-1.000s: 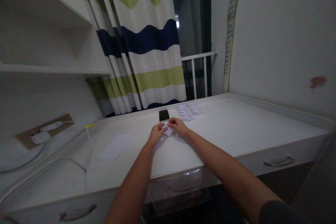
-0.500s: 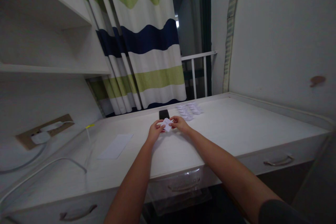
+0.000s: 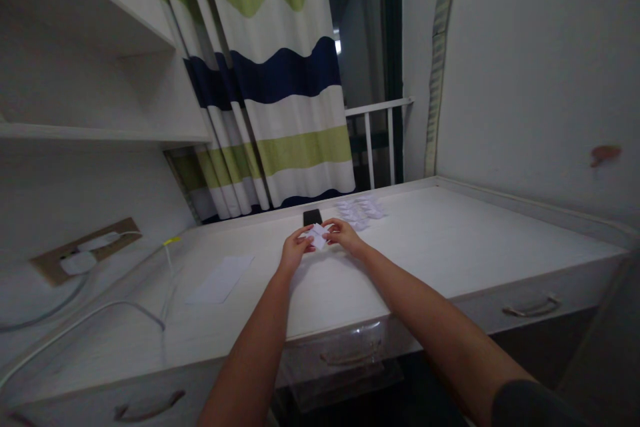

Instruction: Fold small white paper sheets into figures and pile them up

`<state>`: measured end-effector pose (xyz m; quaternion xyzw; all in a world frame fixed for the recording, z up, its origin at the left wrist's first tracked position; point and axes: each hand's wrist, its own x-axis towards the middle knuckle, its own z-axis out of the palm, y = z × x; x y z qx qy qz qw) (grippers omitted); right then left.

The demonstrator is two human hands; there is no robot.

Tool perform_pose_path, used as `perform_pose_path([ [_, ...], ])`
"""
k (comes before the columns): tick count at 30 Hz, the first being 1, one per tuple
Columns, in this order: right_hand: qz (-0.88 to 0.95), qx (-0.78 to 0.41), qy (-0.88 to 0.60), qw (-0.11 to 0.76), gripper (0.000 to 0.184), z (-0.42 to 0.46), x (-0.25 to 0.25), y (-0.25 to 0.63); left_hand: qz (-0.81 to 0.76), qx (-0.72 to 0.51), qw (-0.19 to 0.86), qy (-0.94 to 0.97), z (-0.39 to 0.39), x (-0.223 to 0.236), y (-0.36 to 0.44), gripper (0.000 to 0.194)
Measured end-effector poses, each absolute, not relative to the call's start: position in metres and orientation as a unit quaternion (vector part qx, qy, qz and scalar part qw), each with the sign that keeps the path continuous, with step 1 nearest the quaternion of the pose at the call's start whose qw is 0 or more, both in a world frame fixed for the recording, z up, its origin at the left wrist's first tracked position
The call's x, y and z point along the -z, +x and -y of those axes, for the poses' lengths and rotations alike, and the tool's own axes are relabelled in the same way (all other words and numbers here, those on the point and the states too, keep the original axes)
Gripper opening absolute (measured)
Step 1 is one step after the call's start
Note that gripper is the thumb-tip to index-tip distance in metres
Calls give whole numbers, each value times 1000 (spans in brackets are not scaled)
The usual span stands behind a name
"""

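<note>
Plainly, the fingers of both hands are closed on one small piece of folded white paper (image 3: 318, 236), with only the paper's thickness between thumb and fingertips. The left hand (image 3: 295, 248) pinches its left edge and the right hand (image 3: 345, 237) its right; the thumbs lie toward the wearer, while the other fingers are partly hidden behind. The piece is held above the middle of the white bench (image 3: 425, 247), though how far its lower corner is from the surface is hard to judge.

Compared with a second ago, the hands have lifted slightly and the paper has turned, so a broader, squarer face shows instead of a narrow one hanging down. Over the last half second it has barely moved. That suggests the folding is in a pause for checking or adjusting a crease, but the folds are too small to read.

Just beyond the paper lies a black flat object (image 3: 313, 216), its near end covered by the hands. Past the right hand, near the back edge, sits a cluster of folded white pieces (image 3: 359, 211), too blurred to count. A flat white sheet (image 3: 220, 279) lies well to the left, and further left runs a pale cable (image 3: 107, 303). Neither the sheet nor the cable appears to crowd the hands; the black object is the closest obstacle.
</note>
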<state>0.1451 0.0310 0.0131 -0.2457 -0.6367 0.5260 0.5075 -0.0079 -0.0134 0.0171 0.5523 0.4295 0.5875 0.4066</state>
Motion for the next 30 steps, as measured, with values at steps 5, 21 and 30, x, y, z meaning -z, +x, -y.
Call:
perform_pose_path([
  [5,630,-525,-253,513,30,-33,-12,146,-423,-580,416,558,16,-18,-8,48],
  [21,656,-479,-266,519,23,-41,-11,146,-422,-597,400,553,12,-16,-10,39],
  [30,648,-507,-250,510,21,-30,-18,149,-420,-615,406,529,10,-17,-10,24],
])
